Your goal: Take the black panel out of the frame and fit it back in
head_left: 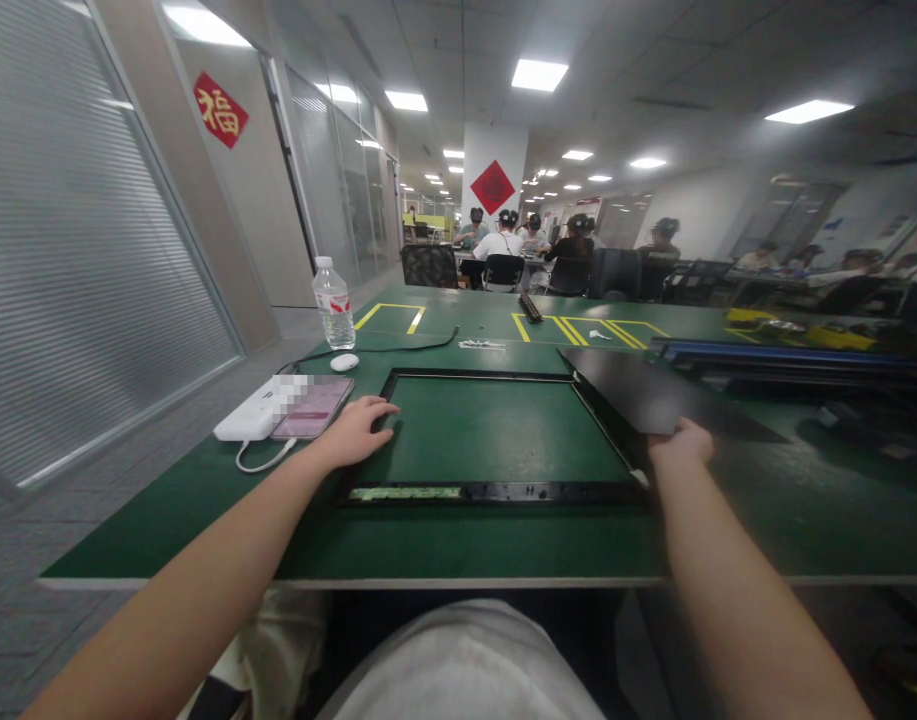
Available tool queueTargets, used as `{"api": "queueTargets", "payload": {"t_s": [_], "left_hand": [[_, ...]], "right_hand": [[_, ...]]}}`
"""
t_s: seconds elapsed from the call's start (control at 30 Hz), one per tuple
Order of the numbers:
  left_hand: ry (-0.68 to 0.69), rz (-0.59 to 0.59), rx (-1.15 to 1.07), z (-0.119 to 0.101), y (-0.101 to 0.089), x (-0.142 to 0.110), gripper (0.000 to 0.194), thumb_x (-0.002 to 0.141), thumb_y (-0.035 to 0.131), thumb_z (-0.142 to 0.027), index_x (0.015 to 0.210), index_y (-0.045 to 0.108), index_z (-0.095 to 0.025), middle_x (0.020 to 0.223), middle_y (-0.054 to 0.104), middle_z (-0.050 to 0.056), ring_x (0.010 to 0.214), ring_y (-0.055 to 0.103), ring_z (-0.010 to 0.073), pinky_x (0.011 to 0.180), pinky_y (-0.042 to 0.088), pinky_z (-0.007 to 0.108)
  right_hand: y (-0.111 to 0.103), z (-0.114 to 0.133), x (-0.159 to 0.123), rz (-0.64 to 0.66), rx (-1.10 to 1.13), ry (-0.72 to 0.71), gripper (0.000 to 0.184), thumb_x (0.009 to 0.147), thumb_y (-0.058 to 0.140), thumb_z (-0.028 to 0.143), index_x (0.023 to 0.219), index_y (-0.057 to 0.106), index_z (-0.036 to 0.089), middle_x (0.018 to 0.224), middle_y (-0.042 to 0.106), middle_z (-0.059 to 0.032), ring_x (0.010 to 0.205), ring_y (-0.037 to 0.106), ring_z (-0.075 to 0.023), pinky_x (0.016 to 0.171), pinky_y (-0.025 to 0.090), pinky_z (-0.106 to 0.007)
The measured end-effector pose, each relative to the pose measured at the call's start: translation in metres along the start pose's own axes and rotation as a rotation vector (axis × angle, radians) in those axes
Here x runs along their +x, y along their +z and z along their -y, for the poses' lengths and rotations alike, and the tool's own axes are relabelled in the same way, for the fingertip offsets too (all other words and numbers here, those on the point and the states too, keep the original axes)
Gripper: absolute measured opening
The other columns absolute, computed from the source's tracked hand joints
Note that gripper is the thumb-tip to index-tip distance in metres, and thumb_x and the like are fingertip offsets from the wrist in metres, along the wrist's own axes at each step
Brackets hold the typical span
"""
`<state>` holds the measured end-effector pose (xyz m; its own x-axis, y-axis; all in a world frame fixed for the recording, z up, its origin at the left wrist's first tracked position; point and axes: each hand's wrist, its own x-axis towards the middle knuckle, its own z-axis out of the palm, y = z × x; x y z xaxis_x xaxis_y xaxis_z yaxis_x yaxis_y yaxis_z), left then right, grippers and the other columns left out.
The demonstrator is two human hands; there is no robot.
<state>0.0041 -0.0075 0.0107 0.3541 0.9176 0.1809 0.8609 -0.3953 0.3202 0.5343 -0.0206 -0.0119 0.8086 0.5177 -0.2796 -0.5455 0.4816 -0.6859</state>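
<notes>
A thin rectangular black frame [555,492] lies flat on the green table [495,430], with a green strip [405,493] along its near side. My left hand [360,430] rests at the frame's left side, fingers stretched and apart, reaching over the edge. My right hand [681,446] is closed on the near edge of a thin dark sheet [645,390]. The sheet is tilted above the table at the frame's right side and partly covers that corner. Whether it touches the frame, I cannot tell. A small white piece [638,478] shows at the frame's near right corner.
Left of the frame lie a white power bank [249,415], a phone [319,408] and a white oval case [345,362]. A water bottle [333,305] stands behind them. Long dark bars [795,358] lie at the right. People [503,238] sit at tables beyond.
</notes>
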Motion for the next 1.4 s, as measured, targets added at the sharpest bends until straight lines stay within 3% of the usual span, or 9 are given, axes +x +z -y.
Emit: {"api": "queueTargets", "payload": {"t_s": [0.1,0.3,0.63,0.93,1.17,1.4], "left_hand": [[0.007,0.001,0.012,0.001,0.001,0.000,0.056,0.079,0.052,-0.041,0.127,0.066,-0.015,0.136,0.057,0.016,0.127,0.053,0.0329,0.112,0.037,0.045],[0.022,-0.017,0.009,0.001,0.002,0.000,0.053,0.078,0.054,-0.040,0.124,0.068,-0.017,0.133,0.060,0.015,0.125,0.055,0.0331,0.112,0.038,0.046],[0.024,-0.044,-0.002,0.001,0.002,0.000,0.048,0.076,0.054,-0.032,0.119,0.070,-0.020,0.132,0.062,0.014,0.124,0.057,0.0330,0.110,0.040,0.046],[0.032,-0.035,-0.048,0.000,-0.001,0.000,0.056,0.064,0.051,-0.020,0.116,0.071,-0.022,0.130,0.064,0.010,0.125,0.055,0.0328,0.112,0.038,0.047],[0.041,-0.007,-0.032,-0.004,-0.003,-0.001,0.060,0.062,0.048,-0.016,0.117,0.071,-0.019,0.131,0.064,0.011,0.126,0.055,0.0318,0.112,0.038,0.046],[0.034,0.005,0.004,-0.005,-0.003,-0.002,0.062,0.063,0.047,-0.016,0.120,0.069,-0.017,0.132,0.063,0.012,0.127,0.055,0.0311,0.113,0.038,0.045]], "right_hand": [[-0.001,0.002,0.002,-0.080,-0.017,0.048,0.038,0.073,0.048,0.004,0.105,0.060,0.019,0.091,0.070,-0.0012,0.071,0.068,-0.0142,0.070,0.062,-0.035],[-0.001,0.004,0.000,-0.043,-0.071,0.136,0.038,0.081,0.044,0.004,0.112,0.059,0.020,0.103,0.071,-0.0033,0.076,0.069,-0.0133,0.073,0.063,-0.035],[-0.005,0.001,0.005,0.121,-0.101,0.141,0.043,0.085,0.042,0.004,0.121,0.056,0.023,0.102,0.071,-0.0017,0.077,0.069,-0.0146,0.077,0.063,-0.039],[0.000,0.003,-0.005,0.000,-0.120,0.172,0.033,0.087,0.042,0.005,0.111,0.060,0.020,0.099,0.070,-0.0030,0.076,0.068,-0.0135,0.072,0.063,-0.034],[-0.002,0.003,-0.003,0.140,-0.116,0.141,0.041,0.083,0.045,0.004,0.117,0.059,0.022,0.098,0.071,-0.0015,0.073,0.068,-0.0146,0.075,0.063,-0.039],[0.000,0.002,-0.002,0.049,-0.107,0.165,0.039,0.084,0.043,0.004,0.116,0.058,0.020,0.097,0.071,-0.0023,0.074,0.069,-0.0140,0.074,0.063,-0.037]]}}
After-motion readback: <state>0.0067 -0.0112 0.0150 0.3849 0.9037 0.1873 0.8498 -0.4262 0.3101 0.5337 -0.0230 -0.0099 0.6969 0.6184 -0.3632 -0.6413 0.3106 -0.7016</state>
